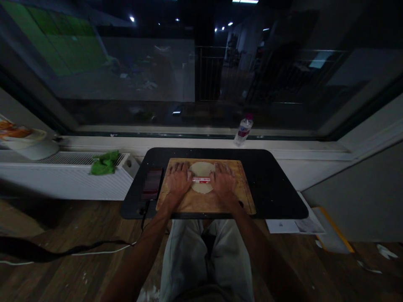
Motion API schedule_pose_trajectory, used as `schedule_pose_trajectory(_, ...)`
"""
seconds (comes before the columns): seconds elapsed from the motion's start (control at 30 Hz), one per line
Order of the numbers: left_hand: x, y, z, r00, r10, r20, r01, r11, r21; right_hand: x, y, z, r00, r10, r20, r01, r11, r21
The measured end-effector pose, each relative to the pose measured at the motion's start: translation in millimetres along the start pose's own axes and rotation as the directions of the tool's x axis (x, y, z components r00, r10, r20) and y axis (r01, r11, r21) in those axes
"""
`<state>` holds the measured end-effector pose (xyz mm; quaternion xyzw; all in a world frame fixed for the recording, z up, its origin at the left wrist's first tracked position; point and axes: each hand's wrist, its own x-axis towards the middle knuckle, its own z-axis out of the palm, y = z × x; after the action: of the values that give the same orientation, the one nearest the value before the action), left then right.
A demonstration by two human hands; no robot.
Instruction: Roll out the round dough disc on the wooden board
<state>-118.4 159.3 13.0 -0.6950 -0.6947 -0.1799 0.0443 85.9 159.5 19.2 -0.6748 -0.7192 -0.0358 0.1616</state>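
Note:
A round, flattened piece of pale dough lies on a wooden cutting board. Across its middle lies a rolling pin with a red and white label. My left hand presses flat on the pin's left end, fingers stretched forward. On the pin's right end my right hand rests the same way, fingers flat. The board sits on a small black table in front of my knees.
A dark flat object lies left of the board. A plastic water bottle stands on the window ledge behind. A green cloth sits on the white radiator at left. Cables and papers lie on the wooden floor.

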Motion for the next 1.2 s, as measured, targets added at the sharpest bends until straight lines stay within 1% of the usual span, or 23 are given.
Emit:
schedule_pose_trajectory(0.2, 23, 3, -3, 1.0, -0.011, 0.001, 0.011, 1.0, 0.002, 32, 2, 1, 0.999, 0.019, 0.029, -0.02, 0.999, 0.026)
schedule_pose_trajectory(0.3, 38, 4, -4, 1.0, -0.006, 0.004, 0.006, 1.0, -0.023, 48, 3, 2, 0.999, 0.034, 0.042, -0.036, 0.998, 0.053)
schedule_pose_trajectory(0.43, 58, 2, -1, 0.999, -0.032, 0.02, 0.033, 0.998, -0.053, 70, 2, 5, 0.997, 0.062, 0.049, -0.066, 0.993, 0.094)
schedule_pose_trajectory(0.6, 80, -3, 4, 1.0, 0.009, 0.017, -0.007, 0.997, -0.083, 92, 2, 6, 0.997, 0.062, 0.042, -0.066, 0.99, 0.121)
schedule_pose_trajectory(0.83, 108, -10, 12, 0.999, 0.03, 0.031, -0.026, 0.994, -0.102, 114, 1, 4, 0.995, 0.039, 0.088, -0.049, 0.993, 0.106)
schedule_pose_trajectory(0.97, 112, -11, 14, 0.998, 0.02, 0.052, -0.015, 0.996, -0.091, 116, 1, 7, 0.996, 0.023, 0.09, -0.032, 0.995, 0.099)
schedule_pose_trajectory(1.03, 110, -9, 14, 0.998, 0.02, 0.064, -0.016, 0.997, -0.07, 114, 2, 8, 0.997, 0.012, 0.081, -0.02, 0.995, 0.101)
schedule_pose_trajectory(1.1, 107, -7, 12, 0.997, -0.005, 0.072, 0.008, 0.999, -0.045, 111, 3, 8, 0.997, 0.006, 0.076, -0.014, 0.994, 0.104)
schedule_pose_trajectory(1.2, 100, -3, 10, 0.996, -0.032, 0.089, 0.035, 0.999, -0.026, 105, 2, 5, 0.996, 0.013, 0.092, -0.022, 0.995, 0.098)
